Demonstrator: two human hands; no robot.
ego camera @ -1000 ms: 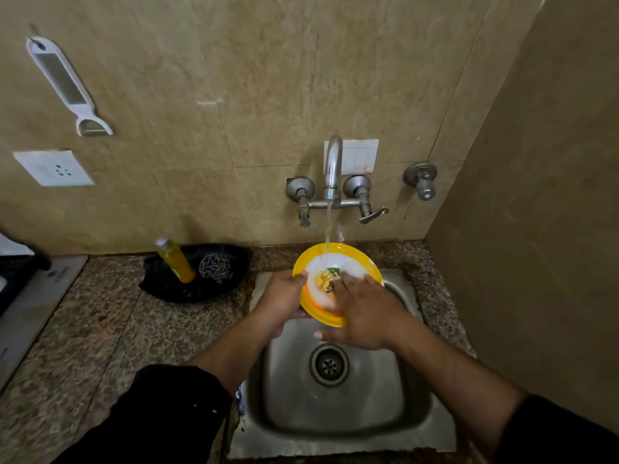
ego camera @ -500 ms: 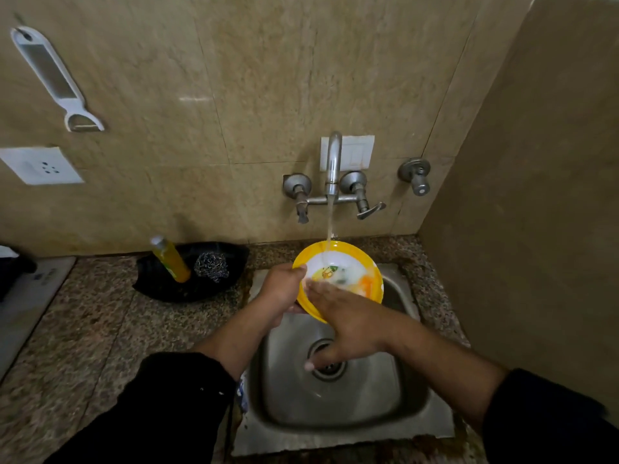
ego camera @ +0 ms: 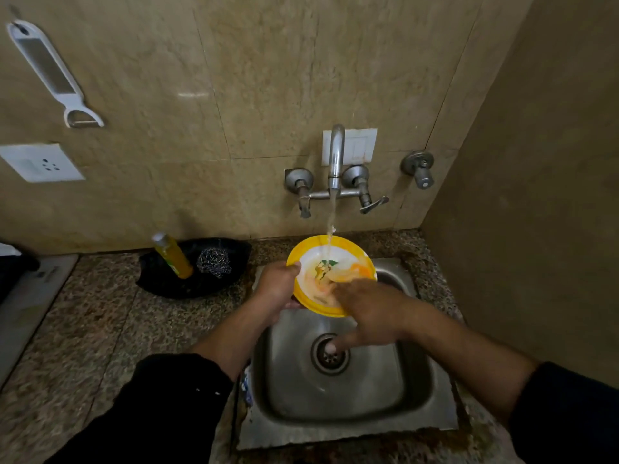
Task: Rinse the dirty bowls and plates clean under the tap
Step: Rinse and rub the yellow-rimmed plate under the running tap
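A yellow-rimmed plate [ego camera: 348, 254] with a white, printed centre is tilted over the steel sink [ego camera: 415, 406], under the running tap [ego camera: 336, 155]. Water falls onto its upper face. My left hand [ego camera: 279, 286] grips the plate's left rim, thumb on top. My right hand [ego camera: 366, 311] lies flat across the plate's lower right face, its straight fingers pressing on the wet surface and its thumb hanging down over the drain [ego camera: 330, 353].
A black dish [ego camera: 160, 283] on the granite counter left of the sink holds a yellow soap bottle [ego camera: 172, 256] and a steel scrubber [ego camera: 214, 261]. A peeler [ego camera: 53, 73] and a socket [ego camera: 42, 162] are on the wall. A side wall stands close on the right.
My right hand has slid across the plate's face, from its middle down toward its lower right. The left hand keeps its grip on the rim. Water keeps running.
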